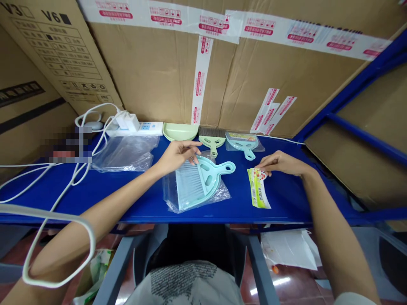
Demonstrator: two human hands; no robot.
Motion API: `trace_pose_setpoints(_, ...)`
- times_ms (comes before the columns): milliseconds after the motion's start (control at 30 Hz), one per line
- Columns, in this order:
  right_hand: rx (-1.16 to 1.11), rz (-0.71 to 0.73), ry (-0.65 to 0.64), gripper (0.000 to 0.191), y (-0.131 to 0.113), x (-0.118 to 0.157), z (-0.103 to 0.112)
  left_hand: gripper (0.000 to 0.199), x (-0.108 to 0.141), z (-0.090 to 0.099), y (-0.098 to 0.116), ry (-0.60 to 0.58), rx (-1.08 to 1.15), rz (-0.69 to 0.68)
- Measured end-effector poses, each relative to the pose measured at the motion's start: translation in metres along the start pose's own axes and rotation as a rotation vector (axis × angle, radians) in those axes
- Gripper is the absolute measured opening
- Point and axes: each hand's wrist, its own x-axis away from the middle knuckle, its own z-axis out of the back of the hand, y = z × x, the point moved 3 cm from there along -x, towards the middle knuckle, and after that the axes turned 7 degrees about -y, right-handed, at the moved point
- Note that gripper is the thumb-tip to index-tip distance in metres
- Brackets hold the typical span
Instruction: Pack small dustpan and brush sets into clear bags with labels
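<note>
Pale-blue dustpan-and-brush set [208, 170] lies on the blue desk [143, 207], clear plastic [224, 193] about it, just beneath the left hand [178, 156]. That hand is palm-down, fingers loosely curled; whether they grip anything, I can't tell. Further right, the right hand [280, 163], wrist bent, pinches a yellow-green printed card [259, 191].

Far wall [152, 76] is brown cardboard, white-and-red tape [235, 31] across the top plus one strip running down the middle. Left: cardboard panel [70, 55] with a printed table (V6 box is filled in). Right: blue metal frame [349, 94], more cardboard [375, 101] behind it. Bench [286, 199] is blue. Near side: grey chair arms [117, 267], reddish tiled floor [299, 292], glossy, bright light reflection [269, 286] on it.
</note>
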Motion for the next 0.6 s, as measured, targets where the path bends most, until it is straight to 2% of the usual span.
trace_pose_setpoints(167, 0.165, -0.023, -0.02, 0.065, 0.001, -0.005, 0.002, 0.031, -0.001, 0.002, 0.0, 0.01, -0.017, 0.01)
trace_pose_setpoints(267, 0.321, -0.098, 0.064, 0.062, 0.0, 0.006, -0.006, 0.029, -0.001, 0.002, 0.0, 0.01, -0.023, 0.002)
trace_pose_setpoints(400, 0.594, -0.271, 0.257, 0.053, -0.009, 0.022, -0.037, 0.025, 0.0, 0.001, 0.001, -0.007, -0.025, -0.002)
trace_pose_setpoints(500, 0.731, -0.417, 0.279, 0.053, -0.022, 0.022, -0.07, 0.023, 0.001, -0.001, 0.002, -0.022, -0.032, -0.001)
trace_pose_setpoints(600, 0.774, -0.584, 0.286, 0.054, -0.037, 0.015, -0.091, 0.022, 0.001, -0.003, 0.004, -0.028, -0.035, 0.002)
